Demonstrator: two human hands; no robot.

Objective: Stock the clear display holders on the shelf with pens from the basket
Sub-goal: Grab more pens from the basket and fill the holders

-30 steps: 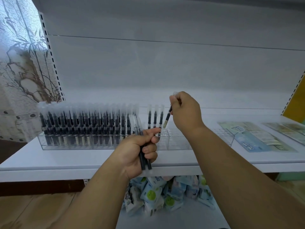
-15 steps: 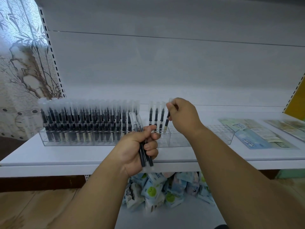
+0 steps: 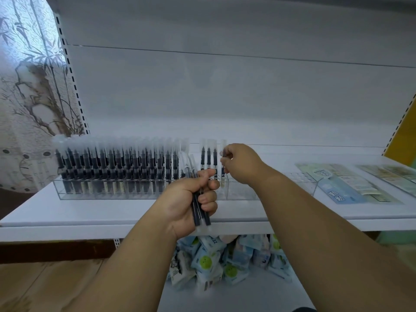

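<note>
A long clear display holder (image 3: pixel 58 188) stands on the white shelf (image 3: pixel 90 212), its left part packed with several upright black pens (image 3: pixel 117 163) with clear caps. Three more pens (image 3: pixel 208 157) stand in the slots just right of a gap. My right hand (image 3: pixel 242 163) pinches the upper end of one pen (image 3: pixel 222 176) that stands upright in the slot beside those three. My left hand (image 3: pixel 191 203) is in front of the holder, shut on a small bundle of black pens (image 3: pixel 200 215). No basket is in view.
Right of the filled slots the clear holder (image 3: pixel 301 179) has bare cells. Flat printed packets (image 3: pixel 342 185) lie on the shelf's right side. Below the shelf lies a heap of small blue-and-white packs (image 3: pixel 216 262). A yellow panel (image 3: pixel 405 140) stands at the far right.
My right hand has come down with its pen, which went from tilted above the holder to upright in a slot. The left hand has stayed in place with its bundle.
</note>
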